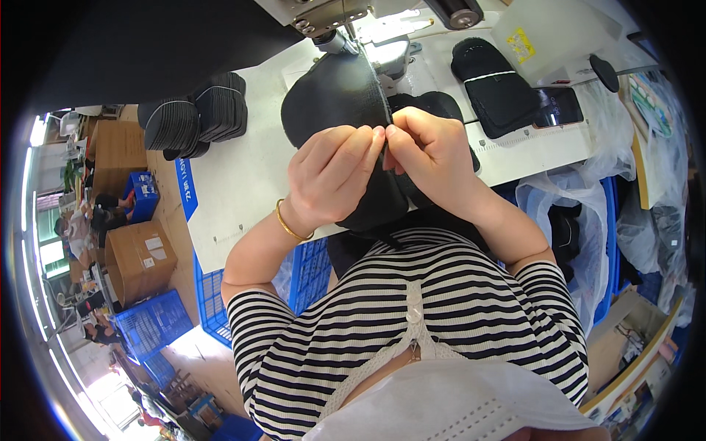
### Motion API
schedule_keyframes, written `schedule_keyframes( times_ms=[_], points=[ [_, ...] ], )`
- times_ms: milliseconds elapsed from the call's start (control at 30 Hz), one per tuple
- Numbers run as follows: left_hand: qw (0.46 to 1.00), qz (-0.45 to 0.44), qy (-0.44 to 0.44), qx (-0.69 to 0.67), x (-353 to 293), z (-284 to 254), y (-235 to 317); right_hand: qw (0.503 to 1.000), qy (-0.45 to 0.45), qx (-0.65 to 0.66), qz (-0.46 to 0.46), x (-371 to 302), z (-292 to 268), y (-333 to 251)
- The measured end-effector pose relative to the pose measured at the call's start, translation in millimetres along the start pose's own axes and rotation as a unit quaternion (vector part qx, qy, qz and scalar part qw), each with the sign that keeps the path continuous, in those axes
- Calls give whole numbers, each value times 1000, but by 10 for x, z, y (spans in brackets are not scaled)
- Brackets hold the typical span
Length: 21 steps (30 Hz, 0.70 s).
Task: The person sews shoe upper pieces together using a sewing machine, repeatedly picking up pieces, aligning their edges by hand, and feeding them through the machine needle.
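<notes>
A glossy black leather-like piece (327, 99) with a rounded outline lies under the needle area of a sewing machine (340, 40). One seam or edge of it runs from the needle toward me. On that edge, my left hand (329, 173) pinches with thumb and fingers together. Right beside it, my right hand (435, 156) pinches the same edge, its fingertips nearly touching the left ones. What lies exactly between the fingertips is mostly hidden. More black material (375, 202) hangs below my hands at the table's front edge.
Banded stacks of black sole-shaped pieces (195, 117) stand on the left of the white table (254, 176). Another banded black bundle (491, 92) and a phone (557, 108) lie at the right. Blue crates (312, 272) and a plastic-lined bin (548, 198) sit below.
</notes>
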<state>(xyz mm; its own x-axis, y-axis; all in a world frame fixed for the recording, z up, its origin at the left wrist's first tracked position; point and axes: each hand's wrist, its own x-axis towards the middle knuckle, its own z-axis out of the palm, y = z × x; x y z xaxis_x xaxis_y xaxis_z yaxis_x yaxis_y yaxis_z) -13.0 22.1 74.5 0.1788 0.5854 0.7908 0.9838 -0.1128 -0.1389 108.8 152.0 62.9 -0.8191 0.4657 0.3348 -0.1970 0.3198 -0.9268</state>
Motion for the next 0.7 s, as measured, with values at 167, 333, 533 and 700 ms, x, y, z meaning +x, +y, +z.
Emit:
schedule_keyframes(
  times_ms=[167,333,533,700],
  points=[
    [1000,16,8,-19,-43,94,-53,996,-3,-84,-33,34,-31,37],
    [996,-68,41,36,-90,88,-82,998,-12,29,48,41,-27,-62],
    [996,-37,67,48,-92,116,-137,998,-8,43,39,101,22,-43],
    [995,-11,79,64,-23,140,-206,998,0,54,32,201,28,-10]
  ],
)
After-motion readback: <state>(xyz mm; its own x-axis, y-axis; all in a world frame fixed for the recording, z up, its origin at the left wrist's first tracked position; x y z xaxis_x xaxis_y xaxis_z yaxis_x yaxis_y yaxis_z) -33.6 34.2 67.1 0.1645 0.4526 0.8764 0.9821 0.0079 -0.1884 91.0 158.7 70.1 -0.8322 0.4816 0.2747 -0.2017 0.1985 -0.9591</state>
